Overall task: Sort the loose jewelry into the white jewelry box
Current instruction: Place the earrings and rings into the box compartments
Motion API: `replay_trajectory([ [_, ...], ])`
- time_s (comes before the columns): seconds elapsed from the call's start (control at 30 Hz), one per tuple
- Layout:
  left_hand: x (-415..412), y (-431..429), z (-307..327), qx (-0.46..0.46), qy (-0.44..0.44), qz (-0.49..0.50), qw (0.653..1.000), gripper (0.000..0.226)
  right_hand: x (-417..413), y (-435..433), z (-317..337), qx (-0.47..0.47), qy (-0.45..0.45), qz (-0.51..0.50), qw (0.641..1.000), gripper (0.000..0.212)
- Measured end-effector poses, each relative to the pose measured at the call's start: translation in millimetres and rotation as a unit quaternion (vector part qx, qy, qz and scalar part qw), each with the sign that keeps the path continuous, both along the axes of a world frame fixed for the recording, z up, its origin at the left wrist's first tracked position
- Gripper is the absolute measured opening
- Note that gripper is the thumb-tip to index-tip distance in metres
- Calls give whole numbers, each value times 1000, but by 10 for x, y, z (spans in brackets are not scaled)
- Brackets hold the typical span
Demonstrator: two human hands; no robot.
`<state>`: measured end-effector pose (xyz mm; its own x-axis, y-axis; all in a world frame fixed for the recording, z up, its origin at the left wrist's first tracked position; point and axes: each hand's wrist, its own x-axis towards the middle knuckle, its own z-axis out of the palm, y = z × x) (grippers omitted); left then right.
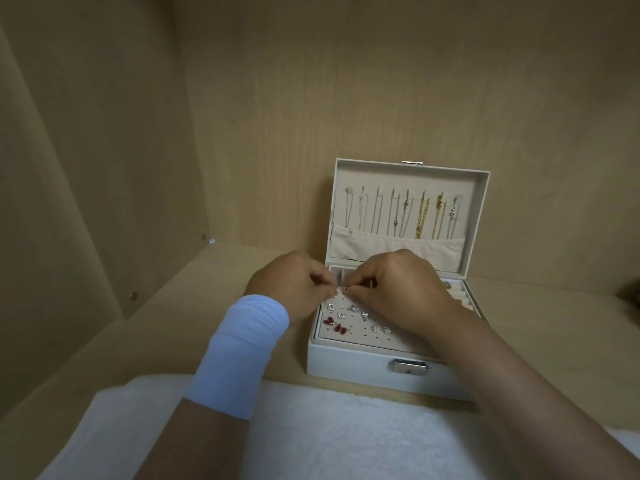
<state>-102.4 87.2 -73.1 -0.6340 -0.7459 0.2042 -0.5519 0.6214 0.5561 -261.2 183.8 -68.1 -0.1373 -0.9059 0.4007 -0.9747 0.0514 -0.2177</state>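
The white jewelry box stands open on a wooden shelf, lid upright. Several necklaces hang inside the lid above a cloth pocket. Its beige earring tray holds red butterfly earrings and several silver studs. My left hand and my right hand meet above the tray's back left part. Between their fingertips they pinch a tiny earring. It is too small to make out in detail. A pale blue band covers my left wrist.
A white fluffy cloth lies in front of the box at the shelf's near edge. Wooden walls close in the shelf at the left and back. A silver clasp sits on the box front. A dark object shows at the far right.
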Motion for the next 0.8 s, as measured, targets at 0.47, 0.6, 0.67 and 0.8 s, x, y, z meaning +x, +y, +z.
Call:
replay_trajectory([
  [0.47, -11, -21, -32, 2, -5, -6, 1000, 9, -39, -6, 61, 74, 55, 72, 993, 13],
  [0.6, 9, -18, -7, -1, -9, -13, 1000, 7, -89, -5, 60, 85, 10, 73, 994, 14],
  [0.67, 17, -9, 11, 2, -18, -21, 1000, 8, -98, -17, 33, 90, 2, 74, 993, 14],
  [0.8, 32, 10, 27, -13, -24, -28, 999, 11, -127, -5, 72, 71, -42, 69, 994, 15],
])
